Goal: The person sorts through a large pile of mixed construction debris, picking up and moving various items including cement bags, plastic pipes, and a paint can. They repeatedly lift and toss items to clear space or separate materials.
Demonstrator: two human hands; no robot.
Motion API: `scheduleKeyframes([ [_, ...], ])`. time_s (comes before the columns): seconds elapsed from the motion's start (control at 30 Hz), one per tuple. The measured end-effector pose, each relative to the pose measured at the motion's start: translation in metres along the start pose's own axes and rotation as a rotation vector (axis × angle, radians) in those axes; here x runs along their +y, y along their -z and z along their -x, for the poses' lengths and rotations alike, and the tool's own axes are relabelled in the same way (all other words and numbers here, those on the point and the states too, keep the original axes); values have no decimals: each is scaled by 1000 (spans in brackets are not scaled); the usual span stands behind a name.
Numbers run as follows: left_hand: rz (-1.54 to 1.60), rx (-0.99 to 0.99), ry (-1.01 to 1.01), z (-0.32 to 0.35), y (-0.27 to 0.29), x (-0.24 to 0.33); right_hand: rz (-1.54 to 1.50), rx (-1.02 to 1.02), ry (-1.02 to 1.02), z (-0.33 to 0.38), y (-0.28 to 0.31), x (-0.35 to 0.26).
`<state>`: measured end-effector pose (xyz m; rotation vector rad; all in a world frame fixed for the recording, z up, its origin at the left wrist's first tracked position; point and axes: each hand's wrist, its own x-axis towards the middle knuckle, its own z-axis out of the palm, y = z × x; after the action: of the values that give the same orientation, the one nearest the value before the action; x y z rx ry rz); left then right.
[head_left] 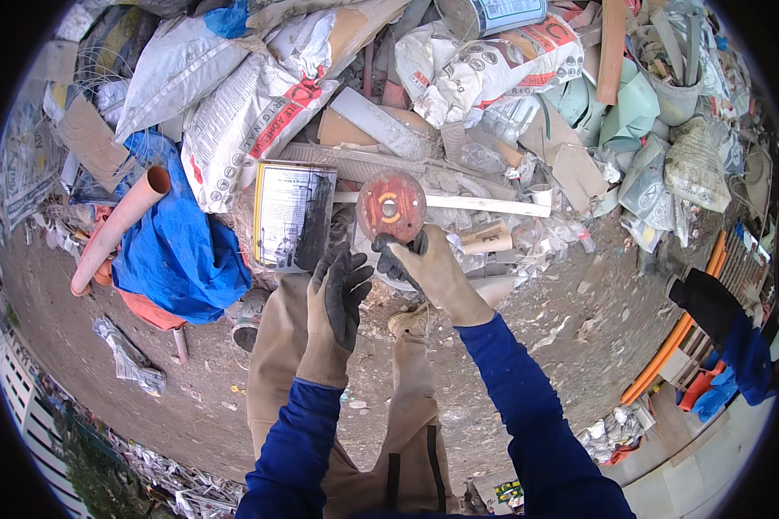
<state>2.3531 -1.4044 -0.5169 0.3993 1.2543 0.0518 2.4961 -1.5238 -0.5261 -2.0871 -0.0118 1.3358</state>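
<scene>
So on my feed the right hand [428,270], gloved, has its fingers [395,263] clamped on the lower edge of a round red disc [391,225], just above the middle of the frame. My left hand [331,303] is lower and to the left, fingers loosely curled and released, by a boxy metal tin [294,216]; can't tell if they touch. There's a blue tarp [177,268] plus a pinkish pipe [117,232] at the left, white sacks [249,130] upper left.

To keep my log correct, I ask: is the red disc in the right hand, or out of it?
In: the right hand, gloved, grips the red disc at its lower edge.
</scene>
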Motion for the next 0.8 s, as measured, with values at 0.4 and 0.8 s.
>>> scheduleKeyframes([
  [0.4, -175, 74, 0, -1, 7, -12, 58, -182, 84, 36, -51, 88],
  [0.8, -352, 76, 44, -9, 52, -60, -56, 280, -343, 73, -9, 355],
])
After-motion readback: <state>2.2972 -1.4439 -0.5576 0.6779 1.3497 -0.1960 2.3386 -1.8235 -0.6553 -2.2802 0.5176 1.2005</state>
